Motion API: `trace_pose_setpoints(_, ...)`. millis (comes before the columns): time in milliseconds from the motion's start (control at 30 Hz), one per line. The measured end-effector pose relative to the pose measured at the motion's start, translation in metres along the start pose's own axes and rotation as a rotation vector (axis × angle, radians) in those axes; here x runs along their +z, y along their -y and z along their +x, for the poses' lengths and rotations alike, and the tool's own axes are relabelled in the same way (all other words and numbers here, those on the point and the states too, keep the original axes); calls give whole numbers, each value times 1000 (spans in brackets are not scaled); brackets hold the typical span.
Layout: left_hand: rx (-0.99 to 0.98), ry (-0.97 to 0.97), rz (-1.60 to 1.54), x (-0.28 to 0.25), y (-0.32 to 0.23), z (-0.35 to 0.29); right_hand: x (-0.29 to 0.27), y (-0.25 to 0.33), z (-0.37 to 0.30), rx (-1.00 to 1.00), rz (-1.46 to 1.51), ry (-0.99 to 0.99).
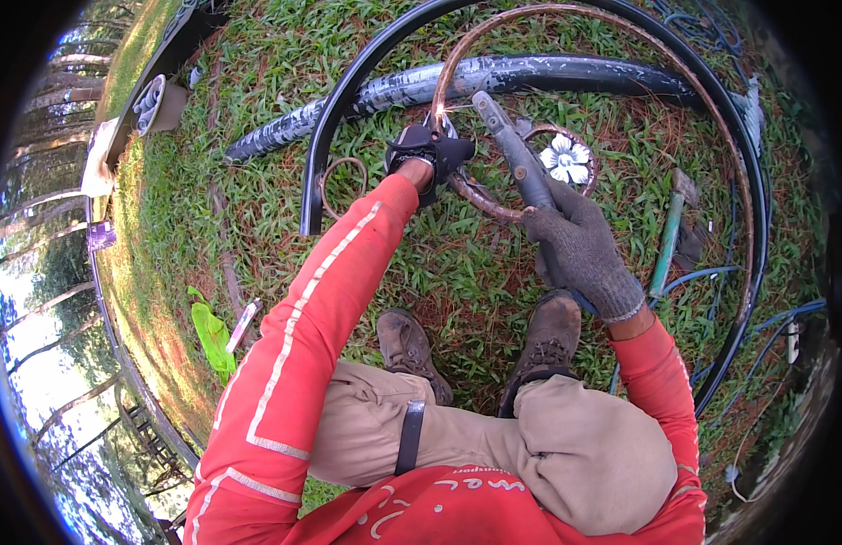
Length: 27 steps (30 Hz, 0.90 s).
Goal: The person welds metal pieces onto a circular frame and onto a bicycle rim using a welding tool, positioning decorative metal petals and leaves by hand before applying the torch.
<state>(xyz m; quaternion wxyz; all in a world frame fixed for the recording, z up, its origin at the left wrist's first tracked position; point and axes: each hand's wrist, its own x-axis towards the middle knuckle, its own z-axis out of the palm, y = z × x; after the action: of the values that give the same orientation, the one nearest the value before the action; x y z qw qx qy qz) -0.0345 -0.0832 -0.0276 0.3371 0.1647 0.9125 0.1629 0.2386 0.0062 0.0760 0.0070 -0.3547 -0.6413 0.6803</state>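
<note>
My left hand [425, 154], in a black glove, is closed around the brownish curved metal bar [450, 68] near its lower bend. My right hand [584, 250], wearing a grey knit glove, grips a long, narrow grey power tool [512, 150]. Its far end points up and left, close to the bar, where a small bright spark glows; the exact contact cannot be made out. A silver metal flower [565, 159] sits inside a small brown ring right of the tool. Another thin ring [345, 186] lies left of my left hand.
A large black curved tube [341, 104] arches around the work. Behind it, a scuffed black pipe [398, 91] lies on the grass. A green-handled hammer [671, 227] and blue cable [784, 313] are at right. Bright green cloth [210, 336] lies left; my boots [412, 350] stand close.
</note>
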Motion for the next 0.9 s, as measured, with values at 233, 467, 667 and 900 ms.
trace_pose_setpoints(233, 32, -8, 53, 7, 9, 13, 1, 4, 0, -8, 21, 18)
trace_pose_setpoints(467, 32, -26, 42, 0, 4, 6, 1, 8, 0, 49, 14, 31)
trace_pose_setpoints(667, 66, -27, -1, 1, 7, 3, 13, 4, 8, -225, 28, -52)
trace_pose_setpoints(900, 49, -34, 27, -4, 1, -3, 4, 12, -3, 77, 125, -20)
